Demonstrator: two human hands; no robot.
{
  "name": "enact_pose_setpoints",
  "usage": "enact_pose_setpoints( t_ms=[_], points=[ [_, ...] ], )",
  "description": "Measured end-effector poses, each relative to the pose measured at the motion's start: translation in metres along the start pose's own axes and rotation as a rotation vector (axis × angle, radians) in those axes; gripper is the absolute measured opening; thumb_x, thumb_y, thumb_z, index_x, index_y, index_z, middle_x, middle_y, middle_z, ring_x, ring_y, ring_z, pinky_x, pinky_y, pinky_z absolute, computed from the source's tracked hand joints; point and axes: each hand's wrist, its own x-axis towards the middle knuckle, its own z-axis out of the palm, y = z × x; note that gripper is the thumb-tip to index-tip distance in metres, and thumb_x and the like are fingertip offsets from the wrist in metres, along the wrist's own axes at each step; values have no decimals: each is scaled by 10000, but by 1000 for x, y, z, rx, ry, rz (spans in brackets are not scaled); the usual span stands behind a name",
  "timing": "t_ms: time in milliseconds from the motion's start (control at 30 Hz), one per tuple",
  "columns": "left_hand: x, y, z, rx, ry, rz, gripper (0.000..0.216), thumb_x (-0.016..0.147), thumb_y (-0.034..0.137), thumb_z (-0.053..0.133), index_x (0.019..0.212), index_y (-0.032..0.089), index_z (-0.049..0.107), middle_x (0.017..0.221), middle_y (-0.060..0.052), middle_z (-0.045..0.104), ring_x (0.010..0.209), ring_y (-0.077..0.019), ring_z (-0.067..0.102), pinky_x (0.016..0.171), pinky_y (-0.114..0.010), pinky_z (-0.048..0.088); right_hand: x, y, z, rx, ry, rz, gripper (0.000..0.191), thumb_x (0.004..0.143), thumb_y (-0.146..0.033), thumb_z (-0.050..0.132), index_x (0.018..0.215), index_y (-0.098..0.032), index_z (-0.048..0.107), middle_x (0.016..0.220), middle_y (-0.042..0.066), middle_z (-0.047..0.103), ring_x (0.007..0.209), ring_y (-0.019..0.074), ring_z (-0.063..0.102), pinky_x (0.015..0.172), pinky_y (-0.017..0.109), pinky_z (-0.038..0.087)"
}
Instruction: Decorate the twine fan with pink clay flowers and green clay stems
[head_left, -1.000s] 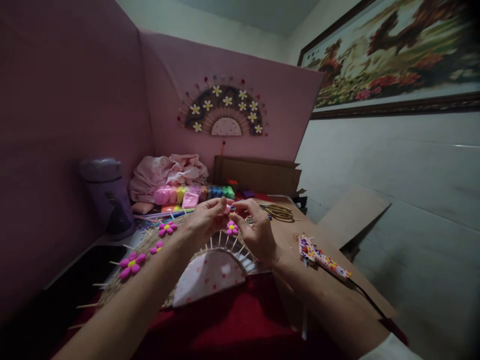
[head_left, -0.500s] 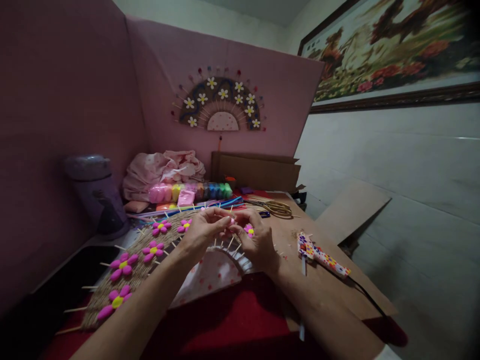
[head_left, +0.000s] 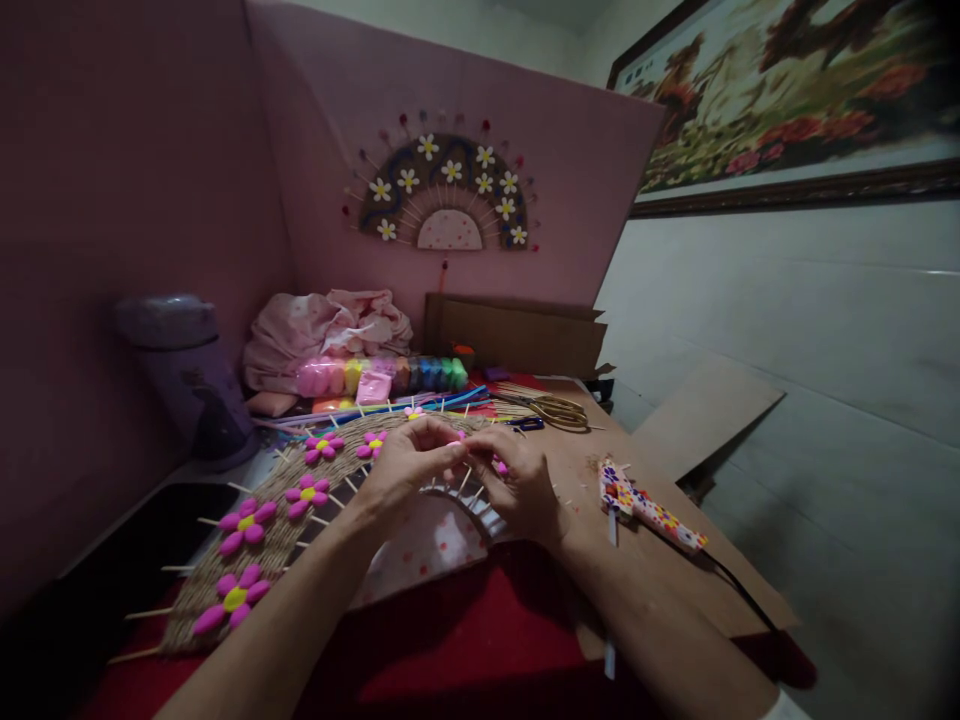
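Note:
Between my two hands is a small piece of pink modelling clay [head_left: 454, 443], mostly covered by the fingertips. My left hand [head_left: 411, 462] pinches it from the left, thumb and forefinger pressed together. From the right, my right hand [head_left: 519, 482] has its fingers closed at the same piece. Both hands hover over a half-round fan [head_left: 279, 545] wrapped in tan twine, with thin sticks poking out along its edge. Several magenta clay flowers [head_left: 247, 527] with yellow centres sit on the twine. The fan's white inner part [head_left: 420, 555] carries pink dots.
Bagged coloured clay [head_left: 382, 376] and pink cloth [head_left: 330, 335] lie behind the fan. Gold-handled scissors [head_left: 559, 411] and a flower-patterned glue gun [head_left: 652, 510] rest on the right-hand cardboard. A purple tumbler [head_left: 191, 385] stands at left. A finished-looking fan [head_left: 450, 190] hangs on the pink backboard.
My fingertips have drawn closer together around the pink clay, so less of it shows. The view has shifted slightly; the fan and tools stay in place.

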Motion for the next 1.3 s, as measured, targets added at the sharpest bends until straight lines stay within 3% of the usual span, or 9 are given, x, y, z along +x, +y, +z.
enact_pose_setpoints(
  t_ms=[200, 300, 400, 467, 600, 700, 833, 1100, 1300],
  points=[
    [-1, 2, 4, -14, 28, 13, 221, 585, 218, 763, 643, 135, 567, 515, 20, 590, 470, -81, 527, 491, -199, 407, 1, 0, 1, 87, -7, 42, 101, 799, -126, 571, 881, -171, 610, 761, 33, 610, 679, 136, 556, 633, 273, 474],
    [0, 2, 6, -79, 52, -16, 237, 560, 198, 774, 620, 135, 553, 509, 29, 580, 452, -72, 515, 473, -189, 399, 2, -1, 6, 264, 47, 252, 16, 773, -184, 614, 781, -174, 606, 710, 13, 609, 618, 118, 562, 581, 249, 475],
    [0, 1, 7, -221, 99, -70, 254, 543, 179, 786, 657, 141, 563, 561, 33, 599, 485, -76, 544, 498, -193, 429, 3, 1, 9, 567, 70, 478, 115, 750, -269, 664, 749, -178, 594, 681, 0, 616, 581, 115, 577, 532, 233, 478],
    [0, 2, 7, -282, 120, -98, 263, 549, 188, 792, 714, 142, 594, 611, 19, 627, 525, -87, 577, 528, -201, 454, 3, 4, 7, 655, 76, 512, 130, 740, -285, 684, 764, -181, 611, 696, 0, 628, 601, 121, 593, 555, 241, 493],
    [0, 2, 6, -263, 124, -89, 250, 582, 242, 793, 733, 119, 636, 626, -11, 647, 515, -86, 585, 520, -193, 456, 0, 9, 2, 467, 68, 378, 114, 798, -269, 640, 885, -198, 659, 853, 36, 661, 759, 152, 623, 684, 279, 510],
    [1, 0, 5, -255, 129, -80, 252, 594, 263, 794, 740, 122, 645, 624, -8, 648, 517, -87, 588, 520, -197, 463, -2, 8, 0, 273, 79, 233, 238, 811, -237, 634, 1048, -225, 624, 933, 43, 652, 802, 157, 614, 719, 291, 504],
    [2, -5, 4, -258, 122, -99, 274, 592, 280, 799, 770, 126, 659, 636, -9, 653, 517, -83, 581, 513, -196, 458, -3, 5, 0, 117, 77, 58, 183, 814, -192, 624, 993, -227, 616, 893, 34, 629, 796, 153, 593, 717, 291, 498],
    [1, -6, 4, -201, 75, -67, 261, 613, 288, 782, 772, 132, 646, 658, -9, 648, 567, -84, 578, 558, -199, 445, -2, 8, 1, 60, 29, 8, 118, 842, -145, 552, 934, -198, 606, 858, 51, 622, 823, 166, 585, 730, 308, 497],
    [-1, -6, 6, 53, -1, -1, 321, 666, 373, 731, 827, 108, 649, 652, -29, 638, 536, -95, 543, 536, -220, 423, -4, 10, 1, 43, 53, 27, 129, 850, -146, 551, 948, -209, 607, 882, 45, 627, 838, 162, 593, 744, 296, 494]
  ],
)
